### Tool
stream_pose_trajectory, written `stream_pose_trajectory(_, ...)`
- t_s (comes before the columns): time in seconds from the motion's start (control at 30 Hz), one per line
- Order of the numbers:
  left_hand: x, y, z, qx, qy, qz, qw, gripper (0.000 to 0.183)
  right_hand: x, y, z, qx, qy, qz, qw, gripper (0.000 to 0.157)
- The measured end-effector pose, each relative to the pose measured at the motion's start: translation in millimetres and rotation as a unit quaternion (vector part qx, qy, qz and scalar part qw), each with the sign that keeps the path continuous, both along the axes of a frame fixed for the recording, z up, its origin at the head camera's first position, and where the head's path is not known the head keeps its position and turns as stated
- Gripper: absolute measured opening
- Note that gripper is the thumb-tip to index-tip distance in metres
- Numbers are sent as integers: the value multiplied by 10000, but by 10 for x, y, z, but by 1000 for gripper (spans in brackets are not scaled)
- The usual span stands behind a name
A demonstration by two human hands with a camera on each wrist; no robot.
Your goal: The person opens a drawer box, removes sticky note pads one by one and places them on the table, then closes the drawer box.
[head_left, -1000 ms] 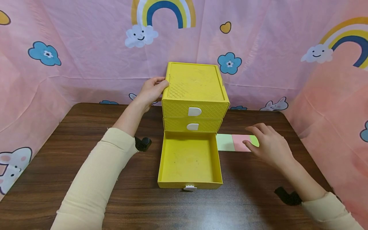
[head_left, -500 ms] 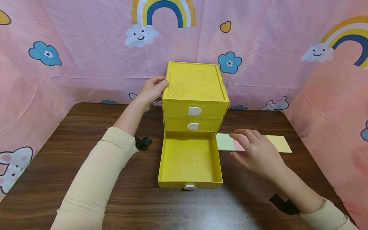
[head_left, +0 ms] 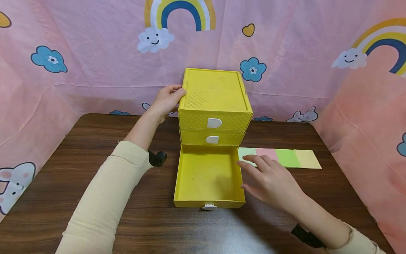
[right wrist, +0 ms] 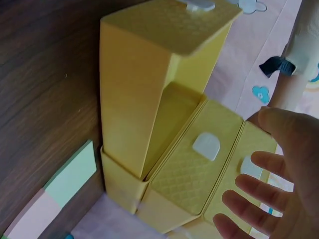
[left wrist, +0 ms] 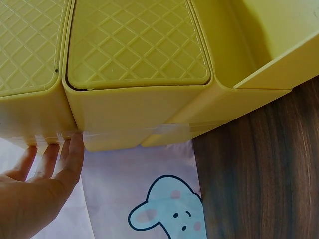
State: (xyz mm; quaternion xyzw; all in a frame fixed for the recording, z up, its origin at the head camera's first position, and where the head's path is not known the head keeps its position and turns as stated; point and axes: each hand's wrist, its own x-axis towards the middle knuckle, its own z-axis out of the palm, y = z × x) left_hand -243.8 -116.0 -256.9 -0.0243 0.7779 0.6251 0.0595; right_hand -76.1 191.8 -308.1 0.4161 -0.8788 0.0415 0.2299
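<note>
A yellow three-tier drawer unit (head_left: 215, 90) stands at the back middle of the table. Its bottom drawer (head_left: 207, 176) is pulled out, with bare yellow floor showing; the upper two are closed. My left hand (head_left: 168, 100) rests against the unit's upper left side, its extended fingers (left wrist: 47, 162) touching the wall in the left wrist view. My right hand (head_left: 272, 180) hovers by the drawer's right wall, holding nothing, fingers spread. Behind it lies a row of square sticky notes (head_left: 288, 158) in pale green, pink, bright green and pale yellow, the first partly covered by my fingers.
White tabs (head_left: 214, 122) serve as handles on the drawer fronts. A dark wood table (head_left: 133, 218) carries everything. Pink cloth (head_left: 111, 46) printed with rainbows and flowers hangs behind and on both sides.
My right hand has moved left and toward me, from over the sticky notes to the drawer's right wall, uncovering the bright green and yellow notes. The left hand has stayed put.
</note>
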Motion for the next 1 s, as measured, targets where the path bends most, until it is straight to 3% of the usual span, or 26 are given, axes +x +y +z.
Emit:
stream_pose_trajectory(0.53, 5, -2, 2, -39, 20, -30, 10000, 54, 220, -233, -107, 234, -180, 369, 9989, 72)
stream_pose_trajectory(1.0, -8, 3, -8, -18, 5, 20, 10000, 53, 319, -414, -283, 125, 124, 935, 9955, 62)
